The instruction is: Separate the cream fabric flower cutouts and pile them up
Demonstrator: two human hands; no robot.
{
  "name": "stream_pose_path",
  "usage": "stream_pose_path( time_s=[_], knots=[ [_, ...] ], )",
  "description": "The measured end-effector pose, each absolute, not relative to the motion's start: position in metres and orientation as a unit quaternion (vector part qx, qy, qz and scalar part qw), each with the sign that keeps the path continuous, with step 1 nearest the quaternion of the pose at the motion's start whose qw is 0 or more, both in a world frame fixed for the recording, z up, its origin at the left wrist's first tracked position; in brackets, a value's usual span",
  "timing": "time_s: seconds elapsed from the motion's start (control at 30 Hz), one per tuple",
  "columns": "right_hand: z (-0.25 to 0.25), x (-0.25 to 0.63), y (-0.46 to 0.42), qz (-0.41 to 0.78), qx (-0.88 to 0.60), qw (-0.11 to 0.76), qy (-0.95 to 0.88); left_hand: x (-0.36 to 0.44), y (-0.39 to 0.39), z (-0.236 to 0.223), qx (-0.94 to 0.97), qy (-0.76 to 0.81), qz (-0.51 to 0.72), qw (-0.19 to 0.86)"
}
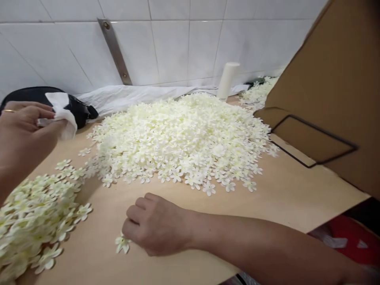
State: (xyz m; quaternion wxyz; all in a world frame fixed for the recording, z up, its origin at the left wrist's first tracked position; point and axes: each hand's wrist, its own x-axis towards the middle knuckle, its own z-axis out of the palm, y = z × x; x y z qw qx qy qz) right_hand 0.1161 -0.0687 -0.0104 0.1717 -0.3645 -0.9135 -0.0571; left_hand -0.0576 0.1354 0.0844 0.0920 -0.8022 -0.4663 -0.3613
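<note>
My left hand (28,132), at the left edge, pinches a crumpled white tissue (69,118) between thumb and fingers, above the paper-covered table. My right hand (158,227) rests on the brown paper (190,259) in a loose fist, knuckles up; its palm side is hidden. One cream artificial flower (121,244) lies against its curled finger on the left side, and I cannot tell whether it is gripped. Beyond my right hand spreads a large heap of white artificial flowers (181,138). A smaller pile of greenish-white flowers (35,221) sits below my left hand.
A brown cardboard panel (329,87) leans at the right, with a thin black wire frame (314,128) by it. A white cup-like cylinder (228,81) stands behind the heap. A black bag (35,93) and white cloth (118,99) lie along the tiled wall (172,47).
</note>
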Motion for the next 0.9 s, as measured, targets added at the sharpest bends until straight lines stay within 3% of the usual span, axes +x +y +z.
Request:
stream_pose_path(
  time_s=[0.03,0.23,0.37,0.57,0.67,0.9],
  knots=[
    [-0.010,0.115,-0.071,-0.063,-0.358,0.170,-0.916,-0.053,0.116,0.087,-0.818,-0.425,-0.377,0.085],
    [-0.005,0.113,-0.078,-0.063,-0.344,0.172,-0.921,-0.024,0.025,0.073,-0.922,-0.330,-0.198,-0.027],
    [-0.003,0.121,-0.081,-0.051,-0.383,0.169,-0.907,-0.033,0.010,0.065,-0.951,-0.263,-0.153,-0.045],
    [0.001,0.157,-0.112,-0.046,-0.460,0.185,-0.867,-0.058,-0.002,0.061,-0.937,-0.306,-0.131,-0.104],
    [-0.008,0.187,-0.121,-0.006,-0.520,0.247,-0.817,-0.052,-0.015,0.052,-0.949,-0.250,-0.103,-0.161],
    [-0.034,0.220,-0.108,-0.068,-0.576,0.340,-0.740,0.010,-0.036,0.024,-0.960,-0.165,-0.043,-0.221]
  ],
)
